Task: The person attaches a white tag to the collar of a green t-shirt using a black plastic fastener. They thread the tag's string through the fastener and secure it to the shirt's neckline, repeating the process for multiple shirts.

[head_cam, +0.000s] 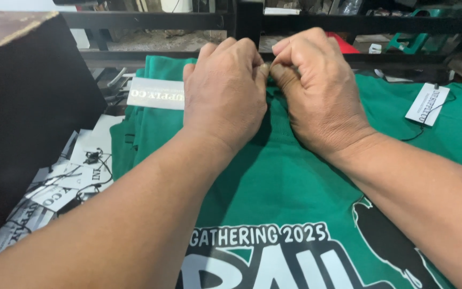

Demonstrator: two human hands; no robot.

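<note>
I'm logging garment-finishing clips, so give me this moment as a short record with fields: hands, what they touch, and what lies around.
left hand: left hand closed, fingertips pinched at the far edge of the green shirt
right hand: right hand closed, pinching the same spot, thumbs meeting
held item: too small to tell
shirt: lies flat, white print toward the camera
near right: white hang tag with dark string on green cloth
near left: pile of loose tags
far side: black frame rail
</note>
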